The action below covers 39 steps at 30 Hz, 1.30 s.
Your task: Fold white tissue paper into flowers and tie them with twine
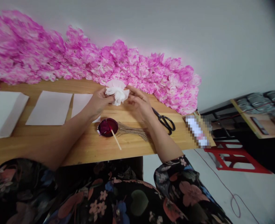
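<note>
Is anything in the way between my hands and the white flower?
Nothing visible does. Your left hand holds the white flower, and your right hand is close beside it, though whether it touches is unclear. The scissors lie off to the right.

One head-worn camera looks forward and down, close over the hands (140,102) and tabletop (81,145).

wooden table (137,147) | pink flowers (118,59) along back | white sheets (49,109) left | bowl (104,135) | brown strands (132,132) beside it | black scissors (160,117)
</note>
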### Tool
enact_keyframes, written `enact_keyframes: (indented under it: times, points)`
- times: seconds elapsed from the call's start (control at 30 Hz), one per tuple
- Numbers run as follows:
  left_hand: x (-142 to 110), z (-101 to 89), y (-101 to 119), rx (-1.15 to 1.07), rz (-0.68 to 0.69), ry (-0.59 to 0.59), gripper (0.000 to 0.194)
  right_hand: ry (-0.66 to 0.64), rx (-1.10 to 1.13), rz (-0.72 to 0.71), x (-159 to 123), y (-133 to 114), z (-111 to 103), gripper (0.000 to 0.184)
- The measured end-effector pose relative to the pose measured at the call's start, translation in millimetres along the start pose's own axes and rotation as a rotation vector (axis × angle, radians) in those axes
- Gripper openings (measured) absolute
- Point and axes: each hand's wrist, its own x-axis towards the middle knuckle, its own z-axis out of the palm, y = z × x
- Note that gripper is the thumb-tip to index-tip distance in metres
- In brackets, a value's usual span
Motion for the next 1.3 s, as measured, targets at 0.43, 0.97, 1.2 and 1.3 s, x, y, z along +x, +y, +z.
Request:
enact_keyframes:
  times: [0.43, 0.97, 1.2, 1.3]
  points:
    - [-2.1, -1.0, 2.7, 0.009, -0.079, -0.032, 0.024, -0.022, 0.023, -0.010, -8.3, -9.3, 3.6, 0.036]
    - [-3.6, 1.7, 5.8, -0.133, -0.193, -0.083, 0.024, 0.052, -0.218, 0.035, 2.3, 12.2, -7.2, 0.050]
    - [-3.8, 1.7, 5.3, -0.067, -0.158, -0.092, 0.025, -0.033, -0.391, -0.144, -5.8, -4.3, 1.5, 0.061]
    - [-4.7, 3.1, 4.9, -0.047, -0.132, -0.070, 0.029, 0.003, -0.560, -0.320, -14.2, -15.2, 9.8, 0.052]
